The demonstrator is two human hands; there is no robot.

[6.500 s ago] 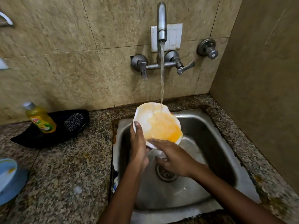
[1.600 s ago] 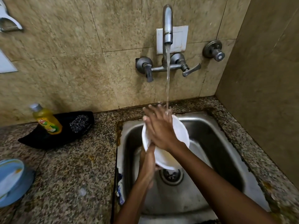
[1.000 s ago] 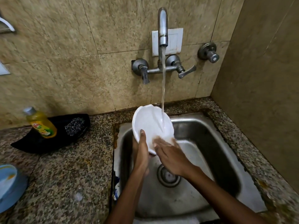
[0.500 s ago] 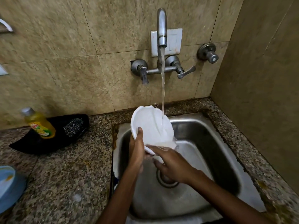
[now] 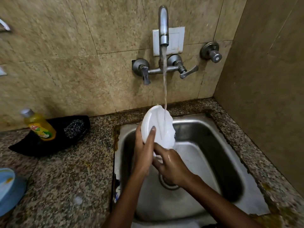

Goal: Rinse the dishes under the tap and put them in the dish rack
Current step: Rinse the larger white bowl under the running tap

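Observation:
A white plate (image 5: 162, 129) stands nearly on edge over the steel sink (image 5: 230, 134), under the running stream from the wall tap (image 5: 163, 28). My left hand (image 5: 144, 148) grips its left rim, thumb on the face, fingers behind. At the plate's bottom edge my right hand (image 5: 171, 167) holds it with wet curled fingers. Water sheets down the plate's face. No dish rack is in view.
A yellow dish-soap bottle (image 5: 39, 125) and a steel scrubber (image 5: 74, 128) lie on a black tray (image 5: 32, 147) on the granite counter (image 5: 69, 178) at left. A blue plate (image 5: 9, 190) with food residue sits at the left edge. A wall closes the right side.
The orange residue seen 6.5 s ago is gone from the plate. Over the last second the plate has tilted more upright and turned edge-on under the stream; both hands stay on it.

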